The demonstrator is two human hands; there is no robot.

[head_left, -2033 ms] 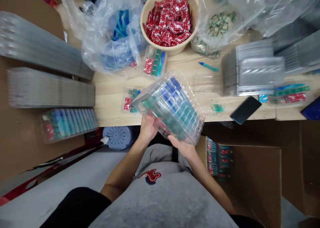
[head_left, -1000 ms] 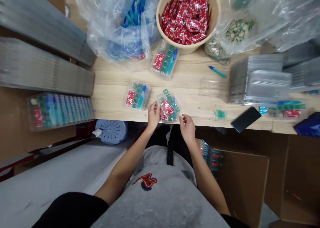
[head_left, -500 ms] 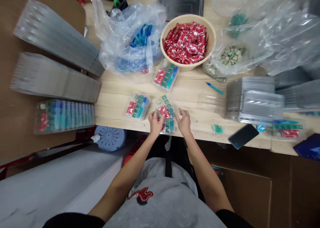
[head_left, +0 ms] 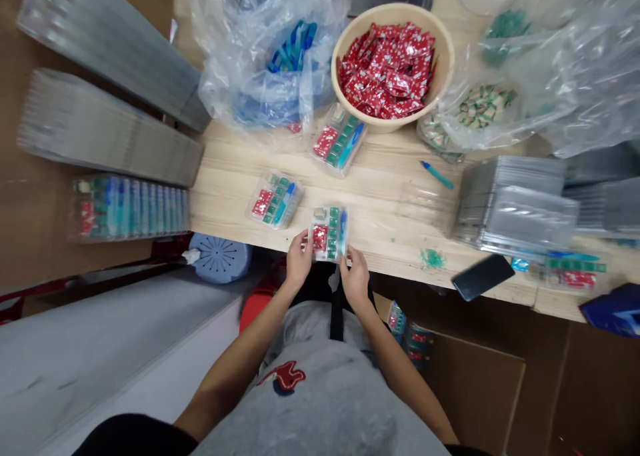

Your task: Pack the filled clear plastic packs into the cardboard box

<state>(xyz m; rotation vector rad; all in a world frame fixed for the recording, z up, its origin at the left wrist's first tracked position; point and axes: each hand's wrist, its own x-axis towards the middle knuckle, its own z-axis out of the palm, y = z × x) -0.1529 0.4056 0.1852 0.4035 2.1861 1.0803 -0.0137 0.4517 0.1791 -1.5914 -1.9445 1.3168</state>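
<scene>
At the table's front edge, a clear plastic case [head_left: 331, 233] lies face up between my hands. Inside it show a red printed packet, a row of green squares, a small pale block and a blue pen-like item. My left hand [head_left: 299, 261] grips its left side near the lower corner, while my right hand [head_left: 355, 279] has its fingers on the lower right corner. A similar filled case [head_left: 275, 200] rests just to the left. Another filled case [head_left: 339, 140] is farther back, below the cream bowl. Whether more cases lie under the held one, I cannot tell.
Red packets fill the cream bowl [head_left: 445, 76]. Plastic bags [head_left: 225, 76] sit behind. Stacked clear trays [head_left: 530, 219], a phone [head_left: 483, 277], green bits [head_left: 433, 259] and a loose blue pen-like item [head_left: 437, 175] are on the right. Upright stacks of trays [head_left: 110, 126] stand left.
The tilted clear piece with its contents now sits squared with the case beneath. Both hands have come lower and closer around its sides. The camera view has shifted slightly.
</scene>
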